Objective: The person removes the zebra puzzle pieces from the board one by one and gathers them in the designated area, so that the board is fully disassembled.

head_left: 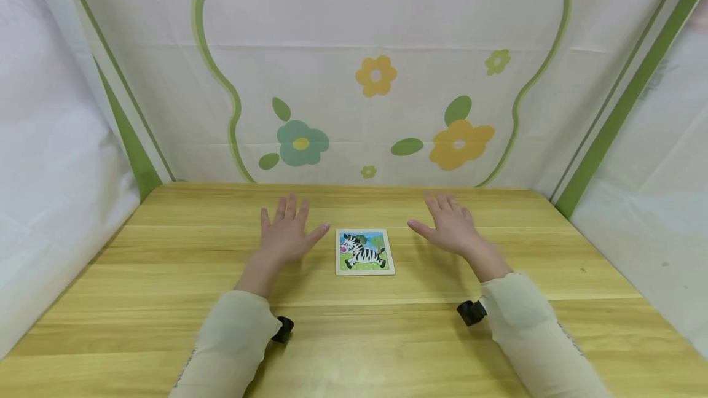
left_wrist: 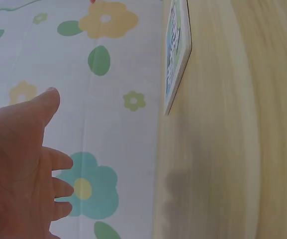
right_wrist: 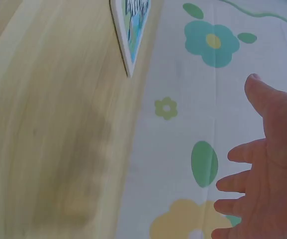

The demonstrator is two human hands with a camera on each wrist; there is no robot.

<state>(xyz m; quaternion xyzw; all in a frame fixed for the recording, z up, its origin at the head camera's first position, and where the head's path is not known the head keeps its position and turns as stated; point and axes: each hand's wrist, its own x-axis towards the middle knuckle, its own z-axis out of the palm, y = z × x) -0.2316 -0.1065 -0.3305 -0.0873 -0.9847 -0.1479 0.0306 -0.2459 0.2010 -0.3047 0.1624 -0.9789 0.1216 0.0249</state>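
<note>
A small square zebra picture puzzle with a pale wooden rim lies flat on the table between the two hands. To its left, the left hand is spread with straight fingers and holds nothing. On the other side the right hand is spread the same way, its thumb pointing toward the puzzle. In the left wrist view the puzzle shows edge-on at the top, apart from the left hand. The right wrist view has a corner of the puzzle and the right hand, palm visible, fingers apart.
The wooden table runs back to a white cloth backdrop printed with flowers and leaves. White sheets hang at the left and right. A black wrist device pokes out under the left sleeve, another under the right.
</note>
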